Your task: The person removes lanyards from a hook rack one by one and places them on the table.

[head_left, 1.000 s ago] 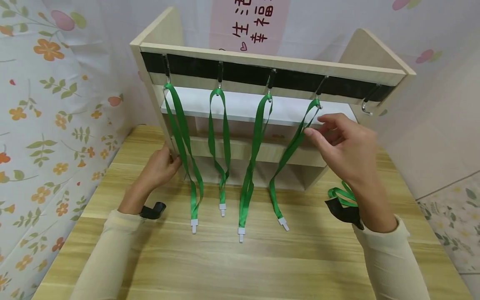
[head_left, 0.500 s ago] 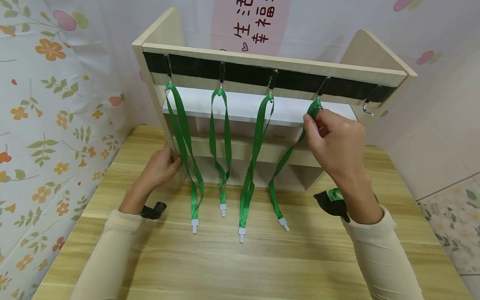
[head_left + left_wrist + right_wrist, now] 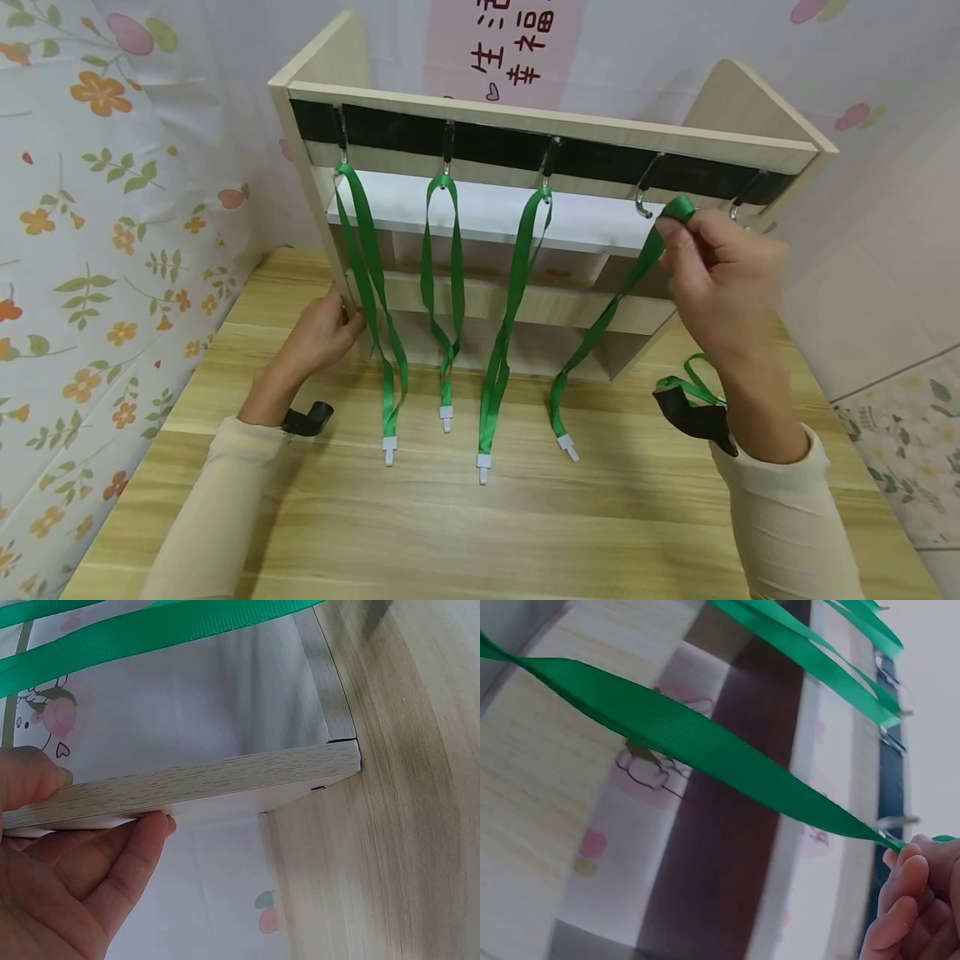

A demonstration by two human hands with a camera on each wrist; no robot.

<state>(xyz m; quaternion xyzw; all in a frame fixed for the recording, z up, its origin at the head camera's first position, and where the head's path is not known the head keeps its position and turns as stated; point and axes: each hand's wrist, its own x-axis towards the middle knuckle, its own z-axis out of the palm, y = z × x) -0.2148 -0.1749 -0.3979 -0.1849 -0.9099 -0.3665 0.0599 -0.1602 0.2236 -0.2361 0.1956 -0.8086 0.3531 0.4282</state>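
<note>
Half a second ago the right hand (image 3: pixel 723 275) was right up at the fourth hook from the left (image 3: pixel 643 200), with the green lanyard (image 3: pixel 609 315) looped on it. Now that loop's off: the hook's bare and the hand has shifted right, pinching the top of the strap between thumb and fingers, just near the fifth hook (image 3: pixel 737 208), which is partly behind the hand. The strap slants down to the left, and its white clip (image 3: pixel 567 448) is in pretty much the same spot as before, near side of the rack (image 3: pixel 495 117).

Left hand (image 3: pixel 318 333) hasn't budged. It's gripping the edge of the left side panel (image 3: pixel 180 784), thumb on one face and fingers on the other.

Other three hung lanyards (image 3: pixel 517 258) look unchanged on the left hooks. Over on the right, the loose lanyard (image 3: pixel 703 390) on the table (image 3: pixel 480 542) shows more now that the wrist's moved.
</note>
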